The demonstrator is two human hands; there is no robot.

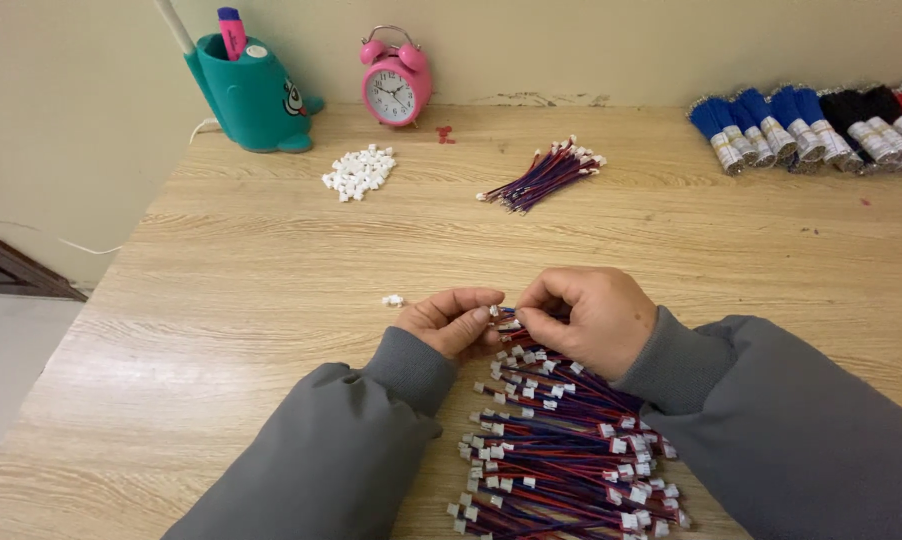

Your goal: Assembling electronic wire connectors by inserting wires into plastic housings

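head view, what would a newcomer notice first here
Both hands, the left hand and right hand, pinch a small connector together at the middle of the wooden table, just above a big heap of red and blue wires. At the back stand a pink alarm clock and a teal pen holder.

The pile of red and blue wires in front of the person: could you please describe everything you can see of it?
The pile of wires is a loose heap of short, thin red and blue leads, each ending in a small white plastic connector. They lie roughly flat on the wooden table, mostly crosswise and overlapping, between the two grey sleeves. Its far end reaches the left hand and right hand, whose fingertips pinch one lead and a connector there. Its near end runs out of the bottom of the picture.
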